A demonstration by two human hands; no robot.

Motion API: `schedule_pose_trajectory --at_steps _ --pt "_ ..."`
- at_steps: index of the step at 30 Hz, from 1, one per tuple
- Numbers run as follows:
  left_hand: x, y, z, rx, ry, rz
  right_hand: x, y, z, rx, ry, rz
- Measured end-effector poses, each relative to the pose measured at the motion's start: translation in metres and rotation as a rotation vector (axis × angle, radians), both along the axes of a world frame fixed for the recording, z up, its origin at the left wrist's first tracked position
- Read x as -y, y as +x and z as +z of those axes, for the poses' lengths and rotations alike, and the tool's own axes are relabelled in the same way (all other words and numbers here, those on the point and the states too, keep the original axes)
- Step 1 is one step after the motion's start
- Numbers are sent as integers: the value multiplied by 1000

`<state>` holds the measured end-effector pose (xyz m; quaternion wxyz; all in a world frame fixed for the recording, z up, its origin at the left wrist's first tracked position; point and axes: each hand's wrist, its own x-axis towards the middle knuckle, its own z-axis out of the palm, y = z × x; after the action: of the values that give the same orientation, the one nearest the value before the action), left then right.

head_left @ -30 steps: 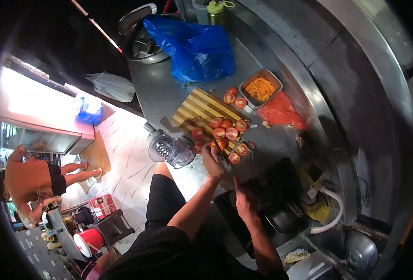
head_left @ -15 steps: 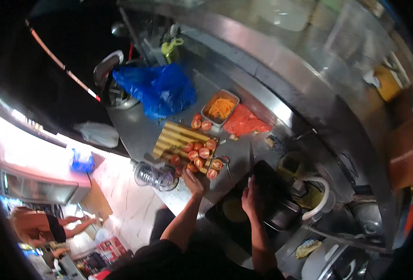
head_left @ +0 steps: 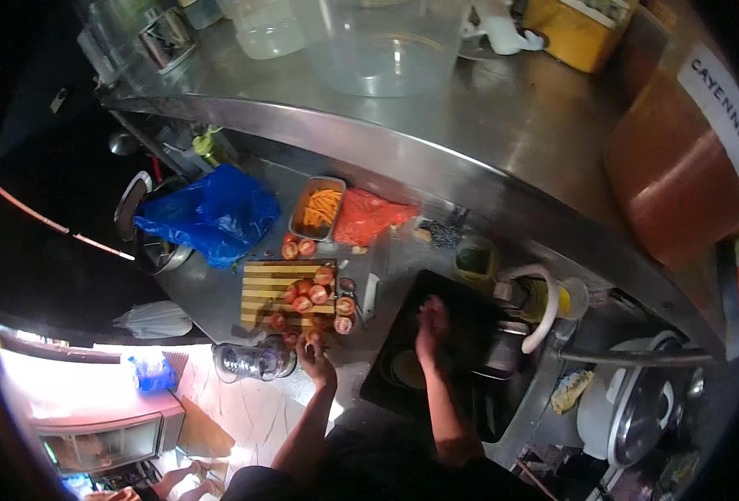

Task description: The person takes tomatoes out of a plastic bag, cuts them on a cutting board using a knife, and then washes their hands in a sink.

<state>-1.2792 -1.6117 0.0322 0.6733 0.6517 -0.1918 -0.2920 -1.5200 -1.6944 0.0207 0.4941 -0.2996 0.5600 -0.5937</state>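
My left hand [head_left: 316,364] is at the near edge of the striped wooden cutting board [head_left: 262,292], its fingers closed on a tomato half [head_left: 313,337]. Several more cut tomatoes [head_left: 304,294] are spread over the board and just beyond its right edge. My right hand [head_left: 431,330] is held above a black tray-like surface [head_left: 394,334], fingers extended and nothing in them. A knife [head_left: 371,294] rests on the steel counter right of the board, beside a spoon [head_left: 347,285].
Behind the board are a metal container of orange strips [head_left: 319,209], a red plastic bag [head_left: 369,219] and a blue bag [head_left: 215,213]. A clear jug [head_left: 252,362] lies at the counter's left edge. A steel shelf [head_left: 436,150] with a cayenne tub [head_left: 678,159] overhangs the back.
The knife, earlier by my right hand, now lies beside the board. My left hand has closed in on a tomato half. The view has shifted, showing more of the shelf.
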Motion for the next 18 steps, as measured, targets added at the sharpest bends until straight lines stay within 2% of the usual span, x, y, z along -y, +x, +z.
schedule_pose_trajectory --at_steps 2,4,5,6,7,8,9,11,15,16,18 --pt "-15 -7 20 -4 59 -75 2 -51 -7 407 77 -382" --pt "-31 -4 21 -7 57 -96 19 -101 3 716 89 -510" --pt "-35 1 6 -6 75 -53 24 -125 0 914 -20 -458" --pt "-39 6 -10 -4 92 -11 36 -139 2 803 -141 -409" --pt "-43 10 -17 -4 108 27 42 -153 -7 880 -104 -436" --pt "-41 12 -15 -82 6 -22 45 -164 -14 928 -113 -369" --pt "-39 14 -12 -154 63 7 47 -173 -21 972 -127 -301" --pt "-30 16 -7 -301 172 62 59 -184 -47 899 -128 -346" --pt "-20 29 -8 -210 337 -53 66 -189 -76 720 -104 -432" --pt "-20 34 -13 -195 355 -85 60 -175 -66 612 -169 -497" --pt "-24 40 -31 -284 271 -71 56 -165 -46 210 -192 -450"
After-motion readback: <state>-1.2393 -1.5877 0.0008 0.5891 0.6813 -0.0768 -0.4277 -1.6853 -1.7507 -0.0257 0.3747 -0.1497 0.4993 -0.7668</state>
